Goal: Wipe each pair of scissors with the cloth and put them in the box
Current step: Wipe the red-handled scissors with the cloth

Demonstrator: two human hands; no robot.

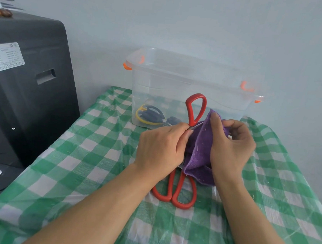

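Scissors (195, 109) with red handles held upright before the clear box (190, 80), pinched near the pivot by left hand (161, 148); right hand (231, 146) pinching purple cloth (198, 149) around the blades. Likely rigid, light, sharp-edged, so best gripped by handle or pivot, cloth soft between fingers and steel. Second red pair (178, 190) lying on the checked tablecloth (79, 165) beneath

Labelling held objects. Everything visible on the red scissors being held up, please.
The held red scissors show one red, plastic-looking loop handle, pointing up in front of the clear box. A sliver of bare metal shows just below the loop. The left hand pinches it there; the right hand presses the purple cloth against it. Blades and second handle are hidden by hands and cloth.
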